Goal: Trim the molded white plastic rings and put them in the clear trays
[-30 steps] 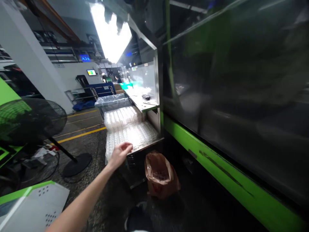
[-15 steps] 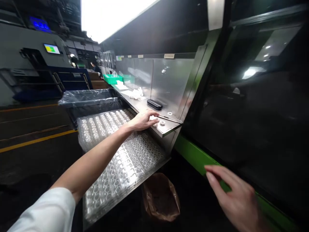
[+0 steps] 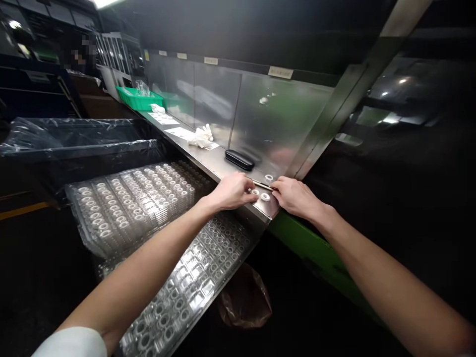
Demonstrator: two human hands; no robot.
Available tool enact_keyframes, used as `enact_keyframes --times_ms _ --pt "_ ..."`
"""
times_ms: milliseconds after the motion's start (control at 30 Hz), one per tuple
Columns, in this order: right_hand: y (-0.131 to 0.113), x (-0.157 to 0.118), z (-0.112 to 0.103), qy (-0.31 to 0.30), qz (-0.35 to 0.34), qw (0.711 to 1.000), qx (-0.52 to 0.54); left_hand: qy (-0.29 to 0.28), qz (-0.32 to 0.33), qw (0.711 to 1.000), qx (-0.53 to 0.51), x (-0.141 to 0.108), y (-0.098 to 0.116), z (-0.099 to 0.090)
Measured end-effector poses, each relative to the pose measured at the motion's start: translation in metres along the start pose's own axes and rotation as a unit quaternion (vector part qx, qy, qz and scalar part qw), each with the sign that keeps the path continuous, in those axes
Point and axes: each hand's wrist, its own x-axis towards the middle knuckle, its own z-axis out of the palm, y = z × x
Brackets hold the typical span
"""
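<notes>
A slim pen-like tool (image 3: 262,185) spans the gap between my two hands, just above the right end of a metal shelf (image 3: 211,161). My left hand (image 3: 235,191) has its fingers closed at the tool's left end, the thumb close beside a white ring (image 3: 256,193). At the other end, the fingers of my right hand (image 3: 295,197) pinch the tool. A second white ring (image 3: 265,197) lies in front of it, and a third ring (image 3: 269,177) lies behind. A black oblong case (image 3: 239,159) rests behind my left hand.
Stacked clear trays (image 3: 130,198) with white rings stand below the shelf at left, beside a plastic-lined bin (image 3: 74,148). White gloves (image 3: 203,136), paper sheets and a green basket (image 3: 139,99) sit farther along the shelf. A brown bag (image 3: 247,302) is underneath.
My right hand has come up from the lower right to the shelf and taken the tool's right end. My left hand has closed at its left end. The view has shifted closer.
</notes>
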Motion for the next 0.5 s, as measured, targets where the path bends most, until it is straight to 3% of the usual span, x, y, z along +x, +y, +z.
enact_keyframes --times_ms 133,267,433,467,500 --pt "0.015 0.014 0.0 -0.028 -0.002 0.999 0.039 0.089 -0.034 0.992 -0.082 -0.019 0.001 0.006" --pt "0.025 0.025 0.0 -0.065 -0.006 0.994 0.083 0.205 -0.122 0.95 -0.203 -0.088 0.022 0.013" --pt "0.04 0.034 0.004 -0.059 0.003 0.99 0.127 0.274 -0.287 0.859 -0.323 -0.214 0.068 0.053" --pt "0.045 0.032 0.007 -0.035 -0.003 0.989 0.141 0.287 -0.333 0.83 -0.343 -0.238 0.076 0.063" --pt "0.049 0.028 0.01 0.011 -0.006 0.987 0.158 0.308 -0.388 0.781 -0.38 -0.26 0.082 0.071"
